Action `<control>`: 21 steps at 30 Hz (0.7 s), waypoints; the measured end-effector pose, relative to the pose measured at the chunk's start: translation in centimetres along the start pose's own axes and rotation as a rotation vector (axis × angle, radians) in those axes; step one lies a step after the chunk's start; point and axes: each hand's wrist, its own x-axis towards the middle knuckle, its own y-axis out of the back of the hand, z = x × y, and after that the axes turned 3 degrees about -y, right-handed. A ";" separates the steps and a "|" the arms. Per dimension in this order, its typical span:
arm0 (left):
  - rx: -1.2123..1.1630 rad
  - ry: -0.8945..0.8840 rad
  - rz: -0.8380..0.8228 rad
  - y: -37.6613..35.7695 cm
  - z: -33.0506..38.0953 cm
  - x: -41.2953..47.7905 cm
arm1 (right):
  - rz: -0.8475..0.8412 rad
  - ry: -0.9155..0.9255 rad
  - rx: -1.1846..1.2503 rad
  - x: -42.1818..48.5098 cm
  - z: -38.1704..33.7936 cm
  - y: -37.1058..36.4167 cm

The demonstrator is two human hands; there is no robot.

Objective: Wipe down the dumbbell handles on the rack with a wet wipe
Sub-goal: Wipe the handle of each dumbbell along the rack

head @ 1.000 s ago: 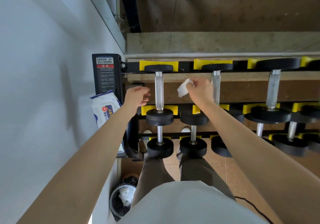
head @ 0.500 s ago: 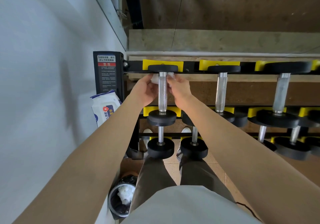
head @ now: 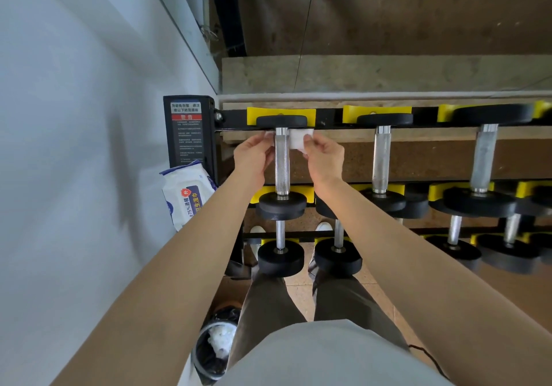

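Note:
A white wet wipe [head: 299, 139] passes behind the far end of the chrome handle [head: 282, 164] of the leftmost dumbbell on the rack's [head: 328, 116] top row. My right hand [head: 324, 154] pinches the wipe's right end beside the handle. My left hand [head: 254, 154] pinches the wipe's other end on the handle's left side, where only a small white edge shows. The dumbbell lies in yellow cradles, its black heads at the far and near rails.
Two more top-row dumbbell handles [head: 381, 158] lie to the right, lower rows of dumbbells [head: 280, 255] below. A pack of wet wipes [head: 186, 194] leans by the rack's left post. A bin [head: 213, 346] with used wipes stands on the floor at left. White wall on the left.
My right hand carried the wipe left from the second dumbbell to the first handle. My left hand rose and took the wipe's other end, and the wipe is now spread behind the handle.

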 end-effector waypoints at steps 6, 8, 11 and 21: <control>0.058 -0.145 0.075 2.8 -0.8 -0.8 | -0.197 -0.104 -0.108 0.6 -0.1 -1.2; 0.104 -0.143 0.061 2.3 -1.2 -1.0 | -0.159 -0.121 -0.073 0.7 0.0 -0.4; 0.180 -0.085 0.050 0.9 -1.6 -1.1 | -0.059 -0.117 -0.022 0.4 0.6 1.0; 0.310 -0.106 0.096 4.0 -2.2 -1.7 | -0.193 -0.183 -0.150 -0.1 1.5 0.4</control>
